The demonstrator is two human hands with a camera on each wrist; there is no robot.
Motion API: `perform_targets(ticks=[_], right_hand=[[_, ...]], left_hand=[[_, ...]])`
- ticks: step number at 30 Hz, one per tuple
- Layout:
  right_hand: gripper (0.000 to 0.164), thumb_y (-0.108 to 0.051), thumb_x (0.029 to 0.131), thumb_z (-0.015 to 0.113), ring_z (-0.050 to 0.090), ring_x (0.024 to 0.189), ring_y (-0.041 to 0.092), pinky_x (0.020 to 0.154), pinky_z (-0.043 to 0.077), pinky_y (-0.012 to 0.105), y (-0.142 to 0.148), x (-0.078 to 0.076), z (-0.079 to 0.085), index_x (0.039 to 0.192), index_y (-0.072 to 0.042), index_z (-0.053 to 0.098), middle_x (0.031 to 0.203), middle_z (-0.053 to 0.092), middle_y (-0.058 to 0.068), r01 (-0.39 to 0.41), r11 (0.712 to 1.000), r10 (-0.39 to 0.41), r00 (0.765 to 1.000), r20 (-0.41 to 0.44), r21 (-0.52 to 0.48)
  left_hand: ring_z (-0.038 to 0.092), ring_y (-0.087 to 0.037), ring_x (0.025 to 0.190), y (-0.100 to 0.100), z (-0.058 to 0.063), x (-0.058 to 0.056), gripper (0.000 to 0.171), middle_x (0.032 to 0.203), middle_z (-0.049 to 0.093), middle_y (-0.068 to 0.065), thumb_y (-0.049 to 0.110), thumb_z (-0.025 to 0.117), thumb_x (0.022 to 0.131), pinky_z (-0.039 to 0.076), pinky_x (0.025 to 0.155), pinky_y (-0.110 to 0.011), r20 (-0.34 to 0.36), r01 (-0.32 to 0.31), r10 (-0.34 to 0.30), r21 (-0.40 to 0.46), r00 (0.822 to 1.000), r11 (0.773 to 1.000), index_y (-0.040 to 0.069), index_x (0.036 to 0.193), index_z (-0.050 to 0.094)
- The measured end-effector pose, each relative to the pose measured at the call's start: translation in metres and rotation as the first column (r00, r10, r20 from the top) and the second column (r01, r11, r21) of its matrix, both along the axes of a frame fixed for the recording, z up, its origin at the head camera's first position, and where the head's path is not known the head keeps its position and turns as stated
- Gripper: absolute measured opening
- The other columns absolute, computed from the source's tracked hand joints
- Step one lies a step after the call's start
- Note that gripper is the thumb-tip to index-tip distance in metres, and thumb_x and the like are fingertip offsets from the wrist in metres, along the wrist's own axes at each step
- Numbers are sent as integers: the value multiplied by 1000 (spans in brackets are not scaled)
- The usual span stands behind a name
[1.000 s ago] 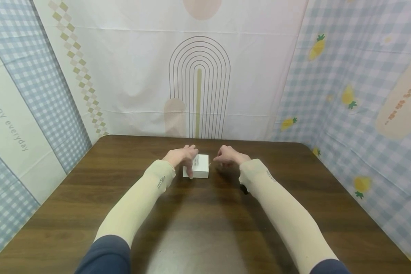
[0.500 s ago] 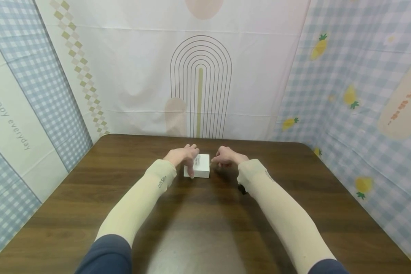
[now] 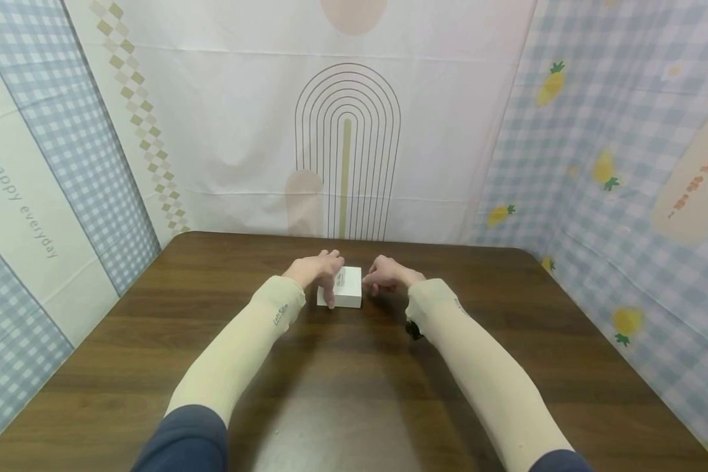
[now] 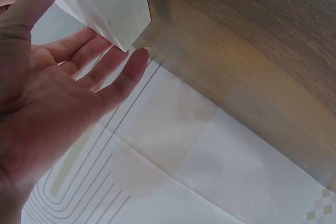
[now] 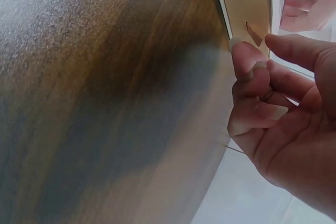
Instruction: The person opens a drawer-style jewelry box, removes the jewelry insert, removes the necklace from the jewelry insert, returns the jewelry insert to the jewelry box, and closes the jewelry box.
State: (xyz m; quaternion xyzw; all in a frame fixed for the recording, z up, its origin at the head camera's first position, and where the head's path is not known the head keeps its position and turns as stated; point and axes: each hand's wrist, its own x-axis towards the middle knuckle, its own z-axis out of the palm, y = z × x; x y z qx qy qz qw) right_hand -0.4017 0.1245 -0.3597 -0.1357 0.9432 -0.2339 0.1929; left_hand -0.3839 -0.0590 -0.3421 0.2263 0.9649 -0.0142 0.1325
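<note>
A small white box (image 3: 351, 284) with dark lettering on its top lies toward the far side of the table. My left hand (image 3: 315, 271) spans it from the left and holds it, thumb down its near face and fingers across to the far side. The left wrist view shows those fingertips along the box's (image 4: 123, 3) edge. In the right wrist view, the box's tan end panel (image 5: 241, 9) carries a short brown tab (image 5: 254, 34). My right hand (image 3: 389, 272) is right at that end, thumb and forefinger apart on either side of the tab, other fingers bent toward the palm.
The dark wooden table (image 3: 342, 393) ends at a white patterned cloth (image 3: 242, 131) just beyond the box. Blue checked cloths hang at the left and right sides. A black object (image 3: 413, 330) sits under my right wrist.
My right hand has moved a little left, closer to the box's end. My left hand and the box have kept their place; the head view has shifted slightly.
</note>
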Motion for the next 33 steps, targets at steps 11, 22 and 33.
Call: perform_targets(ticks=[11, 22, 33], right_hand=[[29, -16, 92, 57, 43, 42, 11, 37, 31, 20, 1, -1, -5, 72, 1, 69, 55, 63, 2, 33, 998, -32, 999, 13, -51], [29, -11, 88, 56, 42, 45, 12, 40, 32, 22, -2, 1, -6, 60, -5, 61, 54, 57, 3, 69, 996, -66, 996, 52, -62], [28, -9, 87, 54, 42, 43, 10, 41, 34, 20, -6, 1, -11, 60, -7, 59, 56, 59, 2, 53, 998, -52, 998, 28, -43]], left_hand=[[37, -29, 132, 3, 1, 0, 94, 139, 40, -13, 32, 90, 61, 44, 108, -45, 0, 1, -1, -14, 1000, 1000, 5, 137, 41], [36, -29, 133, 4, 1, 0, 95, 139, 40, -12, 32, 91, 61, 45, 107, -47, 3, -21, 21, -22, 1000, 1000, 6, 138, 40], [36, -28, 132, 5, -1, -1, 99, 140, 39, -12, 31, 91, 60, 44, 108, -47, -1, -23, 23, -43, 1000, 999, 5, 140, 38]])
